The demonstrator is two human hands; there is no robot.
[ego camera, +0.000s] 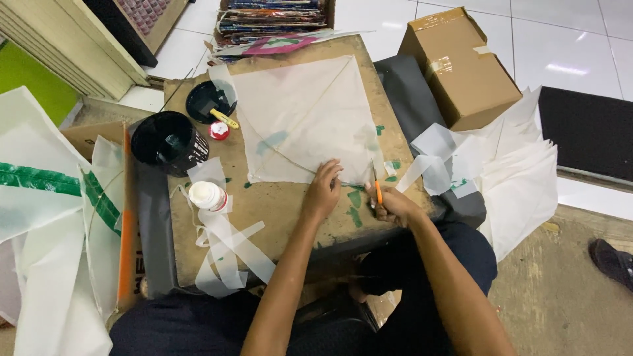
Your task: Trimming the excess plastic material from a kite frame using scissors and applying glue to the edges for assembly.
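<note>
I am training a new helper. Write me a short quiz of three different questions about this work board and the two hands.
1. True or false: the left hand presses flat on the lower edge of the white paper kite.
2. What does the right hand hold? A) a brush B) an orange-handled cutter C) a glue bottle
3. Fill in: the white bottle lies on the board just below the black ____.

Key
1. True.
2. B; its blade points up toward the kite's lower right edge.
3. Cup.
</note>
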